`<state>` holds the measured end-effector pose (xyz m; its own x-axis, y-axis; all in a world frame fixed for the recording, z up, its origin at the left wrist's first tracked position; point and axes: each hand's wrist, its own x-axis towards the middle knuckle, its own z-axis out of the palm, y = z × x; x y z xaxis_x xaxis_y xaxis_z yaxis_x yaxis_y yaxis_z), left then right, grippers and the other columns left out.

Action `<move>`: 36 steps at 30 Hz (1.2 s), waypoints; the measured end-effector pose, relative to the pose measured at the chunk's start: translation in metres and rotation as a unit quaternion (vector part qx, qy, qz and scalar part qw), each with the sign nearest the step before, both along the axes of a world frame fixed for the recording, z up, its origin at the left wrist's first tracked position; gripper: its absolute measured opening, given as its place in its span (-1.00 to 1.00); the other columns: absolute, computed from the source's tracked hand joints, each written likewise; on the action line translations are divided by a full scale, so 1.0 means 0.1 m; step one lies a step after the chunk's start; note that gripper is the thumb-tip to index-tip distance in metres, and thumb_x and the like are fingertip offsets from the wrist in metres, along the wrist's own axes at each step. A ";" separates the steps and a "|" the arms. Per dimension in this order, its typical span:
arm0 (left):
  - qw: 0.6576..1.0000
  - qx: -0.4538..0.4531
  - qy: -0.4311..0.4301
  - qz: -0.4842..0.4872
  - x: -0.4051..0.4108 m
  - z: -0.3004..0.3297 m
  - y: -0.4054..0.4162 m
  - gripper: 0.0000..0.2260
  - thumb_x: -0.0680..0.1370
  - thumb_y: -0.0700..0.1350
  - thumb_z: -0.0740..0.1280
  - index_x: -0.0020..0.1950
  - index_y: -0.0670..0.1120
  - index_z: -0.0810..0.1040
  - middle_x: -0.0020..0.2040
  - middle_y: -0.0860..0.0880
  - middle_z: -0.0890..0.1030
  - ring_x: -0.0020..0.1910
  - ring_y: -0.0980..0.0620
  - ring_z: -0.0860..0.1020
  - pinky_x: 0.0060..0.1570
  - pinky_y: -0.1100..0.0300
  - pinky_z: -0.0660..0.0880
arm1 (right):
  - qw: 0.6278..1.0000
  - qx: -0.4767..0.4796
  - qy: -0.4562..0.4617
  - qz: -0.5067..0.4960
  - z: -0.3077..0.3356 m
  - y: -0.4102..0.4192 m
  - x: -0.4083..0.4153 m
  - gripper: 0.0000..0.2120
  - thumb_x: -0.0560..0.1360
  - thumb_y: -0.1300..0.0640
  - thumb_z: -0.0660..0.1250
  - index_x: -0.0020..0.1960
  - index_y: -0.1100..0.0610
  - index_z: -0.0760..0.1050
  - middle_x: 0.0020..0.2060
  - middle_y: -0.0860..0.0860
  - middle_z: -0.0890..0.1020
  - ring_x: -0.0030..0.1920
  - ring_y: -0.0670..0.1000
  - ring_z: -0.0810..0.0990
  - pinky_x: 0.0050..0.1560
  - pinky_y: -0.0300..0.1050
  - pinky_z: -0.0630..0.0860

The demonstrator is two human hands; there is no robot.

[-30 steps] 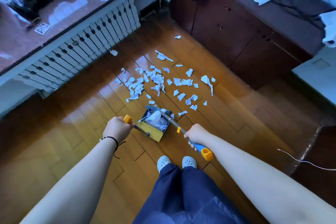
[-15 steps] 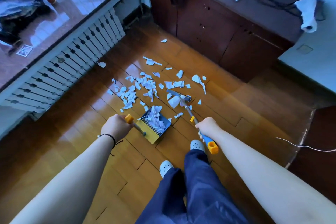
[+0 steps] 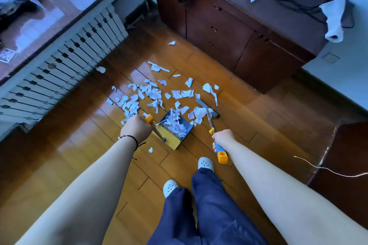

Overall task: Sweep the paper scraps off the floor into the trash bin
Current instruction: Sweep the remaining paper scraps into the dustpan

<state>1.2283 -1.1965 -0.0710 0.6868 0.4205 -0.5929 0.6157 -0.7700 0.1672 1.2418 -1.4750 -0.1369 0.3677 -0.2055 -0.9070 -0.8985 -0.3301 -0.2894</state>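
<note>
**Both hands on the sweeping tools**

The right hand (image 3: 222, 138) grips the broom handle (image 3: 218, 148); the left hand (image 3: 136, 128) grips the dustpan handle (image 3: 154, 126). The dustpan (image 3: 175, 130) sits on the floor (image 3: 249, 117), partly filled. Beyond it, paper scraps (image 3: 151, 93) lie scattered before the cabinet (image 3: 229, 32).

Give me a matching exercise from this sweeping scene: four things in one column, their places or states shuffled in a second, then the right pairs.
Things:
1. dustpan
2. broom head
3. paper towel roll
4. left hand

Places or states:
A. lies on the dark cabinet top
B. grips an orange-tipped handle
C. rests on the floor, right of the dustpan, behind some scraps
D. holds a heap of paper scraps

Pairs: 1-D, 2-C, 3-A, 4-B
</note>
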 end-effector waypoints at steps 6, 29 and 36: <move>1.000 -0.001 -0.003 0.007 0.31 -0.01 -0.26 -0.72 0.60 0.04 0.38 -0.23 -0.06 0.46 -0.30 -0.01 0.52 -0.38 0.05 0.47 -0.43 0.21 0.34 | 0.995 0.051 0.065 0.052 0.11 0.08 -0.04 -0.82 0.57 0.30 0.25 0.13 0.36 0.48 -0.41 0.20 0.52 -0.52 0.07 0.46 -0.49 -0.15 0.45; 0.991 -0.044 -0.037 0.118 0.33 -0.03 -0.28 -0.72 0.56 0.04 0.44 -0.20 -0.14 0.54 -0.36 -0.09 0.54 -0.40 -0.04 0.48 -0.36 0.13 0.46 | 0.999 0.029 -0.044 -0.003 0.17 -0.42 0.92 -0.90 0.55 0.30 0.24 0.04 0.32 0.44 -0.37 0.19 0.49 -0.53 0.07 0.44 -0.53 -0.17 0.43; 0.991 -0.041 -0.044 0.123 0.46 -0.06 -0.28 -0.72 0.56 0.06 0.44 -0.16 -0.14 0.57 -0.29 -0.12 0.61 -0.35 -0.05 0.54 -0.26 0.06 0.58 | 0.998 -0.001 -0.022 -0.059 -0.06 -0.35 1.46 -0.92 0.56 0.36 0.20 0.03 0.29 0.44 -0.36 0.18 0.48 -0.50 0.07 0.42 -0.51 -0.18 0.41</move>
<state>1.2742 -1.2241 -0.0774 0.6192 0.5350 -0.5748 0.7641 -0.5793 0.2838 1.3880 -1.5104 -0.1430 0.3801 -0.2522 -0.8899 -0.9177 -0.2231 -0.3288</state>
